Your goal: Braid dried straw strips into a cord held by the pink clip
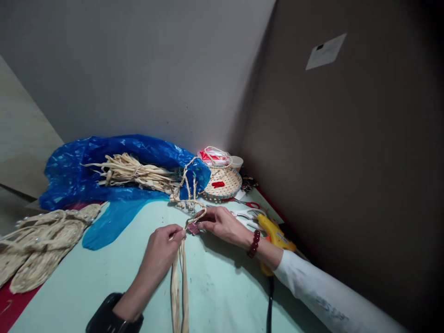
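My left hand [162, 252] pinches several pale straw strips [180, 286] that trail toward me over the light green table [104, 277]. Just right of it, my right hand [222, 224] grips a small reddish clip [193, 228] clamped where the strips meet a braided straw cord [187, 192]. The cord loops away toward the back of the table. A dark bead bracelet sits on my right wrist, and a black band is on my left.
A blue plastic bag [86, 171] holds a bundle of dried husks [135, 173] at the back. Woven straw sandals [38, 245] lie at the left. A round woven tray [224, 182], scissors [246, 203] and a yellow glue gun [275, 236] sit by the right wall.
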Tool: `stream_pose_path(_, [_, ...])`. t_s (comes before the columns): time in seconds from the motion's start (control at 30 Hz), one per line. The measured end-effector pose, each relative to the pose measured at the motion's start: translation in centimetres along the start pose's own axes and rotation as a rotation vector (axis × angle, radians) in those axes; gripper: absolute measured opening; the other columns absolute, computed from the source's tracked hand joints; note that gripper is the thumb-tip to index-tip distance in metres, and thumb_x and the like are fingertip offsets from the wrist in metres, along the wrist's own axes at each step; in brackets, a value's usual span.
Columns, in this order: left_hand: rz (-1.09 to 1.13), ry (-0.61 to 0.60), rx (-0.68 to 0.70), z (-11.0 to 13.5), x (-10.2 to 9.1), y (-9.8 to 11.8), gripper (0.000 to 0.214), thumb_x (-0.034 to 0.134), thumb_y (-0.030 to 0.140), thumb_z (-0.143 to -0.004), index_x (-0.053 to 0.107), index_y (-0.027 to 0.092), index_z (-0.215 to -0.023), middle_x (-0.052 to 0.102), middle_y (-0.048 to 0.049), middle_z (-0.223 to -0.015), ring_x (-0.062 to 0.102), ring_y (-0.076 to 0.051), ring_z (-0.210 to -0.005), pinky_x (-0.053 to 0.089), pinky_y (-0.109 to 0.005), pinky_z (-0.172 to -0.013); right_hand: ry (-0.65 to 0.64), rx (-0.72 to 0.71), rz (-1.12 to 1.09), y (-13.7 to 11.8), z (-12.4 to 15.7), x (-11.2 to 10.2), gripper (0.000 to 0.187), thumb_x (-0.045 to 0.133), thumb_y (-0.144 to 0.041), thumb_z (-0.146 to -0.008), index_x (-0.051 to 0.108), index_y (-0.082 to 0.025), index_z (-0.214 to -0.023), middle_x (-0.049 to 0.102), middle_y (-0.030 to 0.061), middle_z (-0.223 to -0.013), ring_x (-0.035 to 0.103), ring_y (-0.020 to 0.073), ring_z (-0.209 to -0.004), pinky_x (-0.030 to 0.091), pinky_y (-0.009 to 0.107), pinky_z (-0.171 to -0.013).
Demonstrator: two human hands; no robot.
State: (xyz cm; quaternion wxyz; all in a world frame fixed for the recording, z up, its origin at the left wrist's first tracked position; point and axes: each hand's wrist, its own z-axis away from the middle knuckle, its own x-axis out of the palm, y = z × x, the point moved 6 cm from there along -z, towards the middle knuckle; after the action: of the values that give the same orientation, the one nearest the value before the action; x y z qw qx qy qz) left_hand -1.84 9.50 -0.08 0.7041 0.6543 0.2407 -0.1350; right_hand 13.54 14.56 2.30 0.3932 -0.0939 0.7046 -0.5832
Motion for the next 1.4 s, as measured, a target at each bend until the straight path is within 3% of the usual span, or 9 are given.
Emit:
stream_pose_path(0.33, [-0.06,0.005,-0.007,0.1,0.0,0.0,0.023,0.054,0.036,-0.076,0.063,0.019,-0.063,0.059,0.0013,-0.059,0.052,-0.019,-0.064,0.034,-0.026,-0.061,0.114,0.008,0.045,-0.6,-0.1,-0.2,0.015,0.059,-0.017,-0.08,0.069,-0.014,-0.09,0.073,0.0048,-0.085,0.065,0.0183,-0.079,0.045,0.025,-0.069])
stream_pose_path(0.53, [-0.047,0.019,-0.006,0.2,-0.1,0.1,0.025,0.052,0.037,-0.076,0.061,0.019,-0.061,0.057,0.0014,-0.058,0.051,-0.018,-0.062,0.034,-0.025,-0.059,0.206,0.025,0.034,-0.2,-0.2,-0.4,0.006,0.06,-0.016,-0.077,0.059,-0.015,-0.083,0.07,0.0037,-0.081,0.065,0.0167,-0.075,0.044,0.023,-0.064])
stream_pose_path(0.73, [-0.063,0.009,-0.017,0.3,-0.1,0.2,0.025,0.05,0.036,-0.077,0.062,0.018,-0.064,0.058,0.0006,-0.059,0.051,-0.018,-0.062,0.035,-0.026,-0.061,0.273,0.03,0.048,0.2,-0.2,-1.0,0.009,0.061,-0.018,-0.076,0.052,-0.018,-0.077,0.066,0.0007,-0.077,0.06,0.0143,-0.069,0.041,0.022,-0.06])
stream_pose_path(1.07, [-0.147,-0.05,0.059,0.5,0.3,1.4,0.027,0.045,0.03,-0.078,0.066,0.017,-0.071,0.066,-0.0035,-0.07,0.058,-0.022,-0.071,0.037,-0.028,-0.066,0.281,0.001,0.097,-0.5,-0.6,0.0,0.021,0.061,-0.019,-0.073,0.04,-0.02,-0.071,0.064,-0.0015,-0.077,0.055,0.0126,-0.069,0.035,0.021,-0.057])
stream_pose_path(1.4, [-0.189,-0.084,0.115,0.6,0.4,1.8,0.022,0.045,0.028,-0.078,0.06,0.019,-0.065,0.06,-0.0013,-0.064,0.053,-0.02,-0.066,0.033,-0.029,-0.063,0.224,-0.019,0.181,-1.9,-0.5,-0.8,0.021,0.062,-0.019,-0.074,0.041,-0.02,-0.071,0.059,-0.0037,-0.069,0.048,0.0108,-0.061,0.03,0.022,-0.055])
